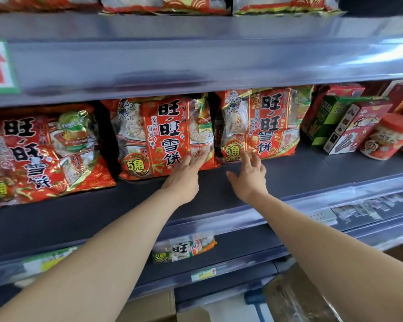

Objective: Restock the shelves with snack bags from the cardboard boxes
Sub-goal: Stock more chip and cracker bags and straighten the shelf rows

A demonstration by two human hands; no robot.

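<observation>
Three large red snack bags stand in a row on the dark middle shelf (289, 173): a left bag (40, 154), a middle bag (163, 135) and a right bag (258, 124). My left hand (184, 175) reaches in with straight fingers touching the middle bag's lower right corner. My right hand (249, 175) is spread open, its fingertips at the right bag's lower left corner. Neither hand grips anything.
Red and green boxes (340, 122) and a red-lidded tub (386, 138) stand at the shelf's right. More bags lie on the upper shelf (165, 3). A green snack bag (184, 249) sits on the lower shelf. Cardboard boxes (149, 307) are on the floor below.
</observation>
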